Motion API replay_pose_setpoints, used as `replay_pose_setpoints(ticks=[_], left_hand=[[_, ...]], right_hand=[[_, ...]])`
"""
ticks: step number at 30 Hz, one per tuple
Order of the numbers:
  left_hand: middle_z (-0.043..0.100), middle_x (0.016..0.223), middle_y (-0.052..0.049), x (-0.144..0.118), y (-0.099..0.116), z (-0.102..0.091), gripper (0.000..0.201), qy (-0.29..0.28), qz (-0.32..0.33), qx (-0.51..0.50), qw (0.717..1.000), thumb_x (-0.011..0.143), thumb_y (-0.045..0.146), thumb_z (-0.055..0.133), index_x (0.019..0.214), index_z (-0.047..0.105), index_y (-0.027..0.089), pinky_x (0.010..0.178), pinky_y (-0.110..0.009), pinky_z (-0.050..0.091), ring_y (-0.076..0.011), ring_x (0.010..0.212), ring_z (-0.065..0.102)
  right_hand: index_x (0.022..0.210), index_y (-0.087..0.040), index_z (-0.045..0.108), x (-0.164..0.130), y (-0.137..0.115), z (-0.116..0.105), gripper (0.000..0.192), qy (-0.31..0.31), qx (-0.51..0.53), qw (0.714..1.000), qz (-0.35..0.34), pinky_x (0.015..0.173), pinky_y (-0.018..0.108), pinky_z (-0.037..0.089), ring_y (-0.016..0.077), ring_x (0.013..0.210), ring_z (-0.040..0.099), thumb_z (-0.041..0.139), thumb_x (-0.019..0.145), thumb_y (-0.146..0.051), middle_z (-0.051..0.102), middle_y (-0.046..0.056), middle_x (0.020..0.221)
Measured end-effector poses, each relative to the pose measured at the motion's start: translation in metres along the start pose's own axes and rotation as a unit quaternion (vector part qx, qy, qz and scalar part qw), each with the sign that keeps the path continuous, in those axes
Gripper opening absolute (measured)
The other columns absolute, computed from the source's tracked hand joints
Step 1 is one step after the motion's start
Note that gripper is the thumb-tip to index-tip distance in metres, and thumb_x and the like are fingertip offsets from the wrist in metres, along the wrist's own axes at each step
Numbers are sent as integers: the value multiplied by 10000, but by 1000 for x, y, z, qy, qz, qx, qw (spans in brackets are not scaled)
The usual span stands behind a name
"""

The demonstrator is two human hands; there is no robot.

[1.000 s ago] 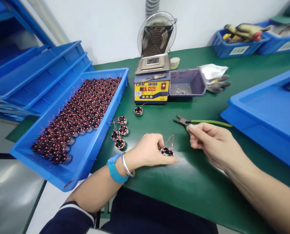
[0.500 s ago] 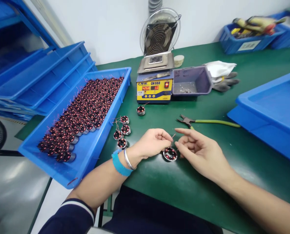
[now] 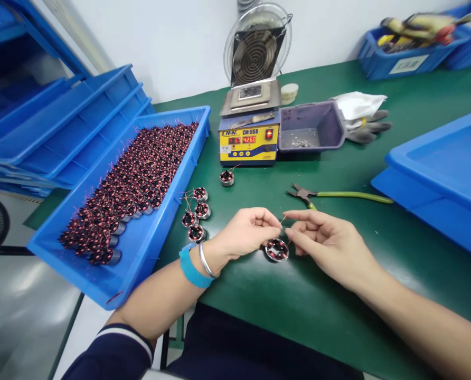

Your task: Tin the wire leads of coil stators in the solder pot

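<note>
A ring-shaped motor stator (image 3: 276, 250) with copper coils and a bright metal rim is between my hands, close to the green tabletop. My left hand (image 3: 255, 230) is closed at its upper left, pinching a thin copper wire (image 3: 283, 219) that sticks up from the fingertips. On the other side, my right hand (image 3: 318, 237) has its thumb and curled fingers drawn in around the stator's wire ends, the index fingertip at the upper wire. The fingers partly hide the wires and the stator's left edge. Several similar stators (image 3: 196, 233) with upright wires stand left of my left hand.
A blue tray (image 3: 140, 279) full of stators lies left. Behind are a yellow-fronted solder pot (image 3: 248, 142), a lone stator (image 3: 226, 178) and a purple bin (image 3: 312, 126). Green-handled cutters (image 3: 350, 196) lie beyond my right hand; a blue tray (image 3: 437, 153) stands right.
My right thumb and index finger have come closer together, and the index fingertip has lowered to the wire. My left hand keeps its pinch. The view has shifted slightly.
</note>
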State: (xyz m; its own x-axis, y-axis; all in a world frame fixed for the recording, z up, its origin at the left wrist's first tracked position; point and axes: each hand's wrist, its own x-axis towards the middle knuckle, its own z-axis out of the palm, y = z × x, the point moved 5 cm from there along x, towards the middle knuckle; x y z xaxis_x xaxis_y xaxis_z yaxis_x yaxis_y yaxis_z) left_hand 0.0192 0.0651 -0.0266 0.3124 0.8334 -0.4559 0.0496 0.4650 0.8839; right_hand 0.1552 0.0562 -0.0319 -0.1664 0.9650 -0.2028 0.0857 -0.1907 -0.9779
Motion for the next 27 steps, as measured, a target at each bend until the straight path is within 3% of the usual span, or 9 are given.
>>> replay_pose_setpoints(ticks=[4, 8, 12, 15, 18, 21, 23, 27], left_hand=[[505, 489, 80, -1, 0, 2, 100, -15, -8, 13, 1000, 704, 30, 587, 675, 570, 124, 476, -151, 366, -17, 432, 438], [519, 517, 77, 0, -3, 1, 123, -8, -13, 23, 1000, 698, 0, 573, 708, 568, 123, 496, -157, 380, -23, 448, 452], [534, 571, 76, 3, -4, -1, 164, -6, 26, -15, 1000, 703, -23, 567, 745, 538, 132, 517, -157, 389, -23, 477, 474], [572, 599, 52, 2, -4, 3, 136, -41, 42, -30, 998, 710, -7, 603, 724, 555, 119, 529, -164, 397, -29, 504, 509], [577, 554, 45, 0, -3, 6, 106, -70, 26, -27, 997, 718, 23, 639, 680, 584, 105, 531, -174, 407, -30, 481, 503], [555, 510, 57, 0, -4, 4, 103, -42, 17, -17, 999, 720, 51, 669, 677, 592, 104, 502, -171, 391, -29, 453, 480], [550, 506, 68, 1, -6, 0, 104, -9, 12, -10, 1000, 710, 56, 686, 755, 604, 100, 460, -163, 358, -31, 436, 473], [580, 557, 81, 3, -8, -3, 452, 11, 15, -19, 1000, 700, 84, 724, 1126, 572, 89, 409, -155, 311, -37, 417, 470]], right_hand=[[922, -175, 631, -2, -6, 2, 459, -16, -9, 999, -33, 425, 227, 451, 96, 438, 510, 768, 648, -517, 562, -27, 568], [827, -194, 648, -8, -14, -1, 339, 9, -82, 992, -92, 450, 234, 477, 111, 449, 546, 733, 714, -501, 598, 0, 575], [728, -199, 642, -5, -12, -4, 419, 19, -112, 992, -61, 438, 244, 490, 119, 419, 558, 709, 707, -612, 623, 20, 566], [705, -192, 630, 0, -10, -3, 491, 19, -98, 994, -42, 428, 239, 493, 116, 420, 556, 754, 627, -661, 621, 21, 564], [794, -189, 659, 2, -9, -4, 525, 11, -99, 993, -57, 477, 255, 524, 132, 474, 594, 719, 657, -692, 658, 37, 625], [944, -194, 675, 2, -11, -13, 553, 12, -122, 990, -74, 533, 283, 540, 144, 511, 615, 638, 736, -705, 680, 41, 674], [951, -202, 679, 4, -11, -20, 548, -1, -143, 987, -76, 561, 298, 542, 147, 526, 618, 583, 774, -711, 694, 49, 701], [961, -212, 697, 6, -11, -26, 495, -44, -163, 984, -61, 630, 325, 556, 171, 609, 651, 617, 768, -661, 729, 64, 796]])
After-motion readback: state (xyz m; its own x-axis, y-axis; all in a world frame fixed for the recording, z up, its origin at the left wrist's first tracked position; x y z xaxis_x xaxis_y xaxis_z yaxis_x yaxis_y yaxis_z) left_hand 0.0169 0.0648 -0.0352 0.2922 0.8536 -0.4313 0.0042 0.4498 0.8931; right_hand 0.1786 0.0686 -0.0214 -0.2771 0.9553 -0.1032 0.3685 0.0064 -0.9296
